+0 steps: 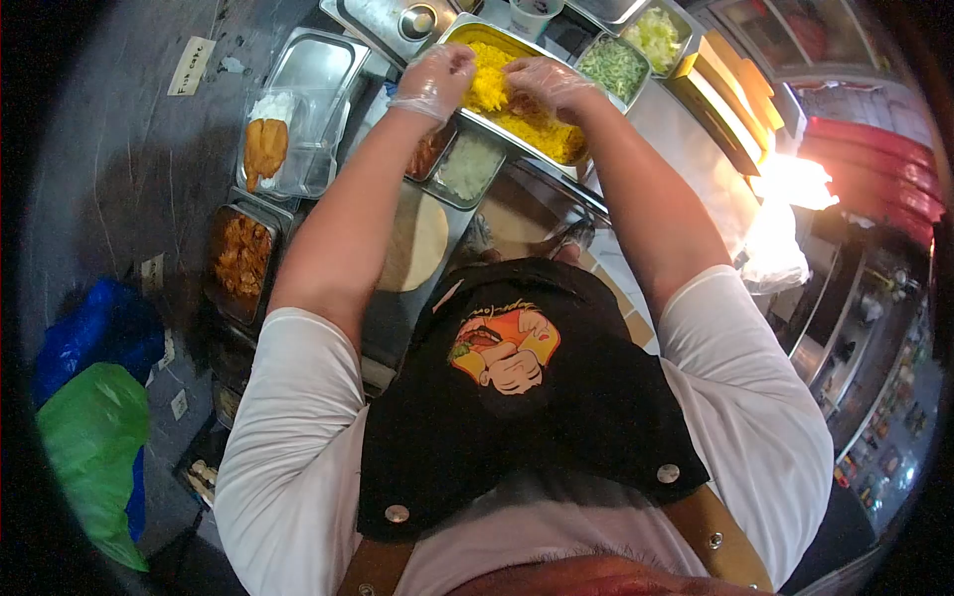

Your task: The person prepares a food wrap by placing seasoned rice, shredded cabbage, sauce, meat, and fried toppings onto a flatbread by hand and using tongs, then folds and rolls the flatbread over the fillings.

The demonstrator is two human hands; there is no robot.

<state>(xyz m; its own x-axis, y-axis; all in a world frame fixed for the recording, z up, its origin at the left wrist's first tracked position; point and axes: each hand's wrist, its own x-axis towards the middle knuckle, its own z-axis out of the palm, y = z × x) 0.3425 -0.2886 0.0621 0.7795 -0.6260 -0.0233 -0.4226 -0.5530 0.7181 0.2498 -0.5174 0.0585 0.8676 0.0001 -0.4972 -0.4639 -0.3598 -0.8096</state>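
Both hands wear clear plastic gloves and reach over a long metal tray [505, 142] of yellow rice [545, 133]. My left hand [435, 79] is at the tray's left end, fingers curled together beside a heap of the rice; whether anything is between them is hidden. My right hand [550, 83] lies over the middle of the tray, its fingertips down at the rice and some brownish food, and its grip cannot be made out. Just below the tray are a container of chopped white pieces [465, 167] and one of reddish food [429, 151].
Shredded greens [613, 68] and lettuce [653, 38] sit right of the tray. A clear box [308, 149] holds white rice and a fried piece [265, 151]. Further left is a pan of orange-brown food [243, 253]. A yellow carton [717, 114] stands right.
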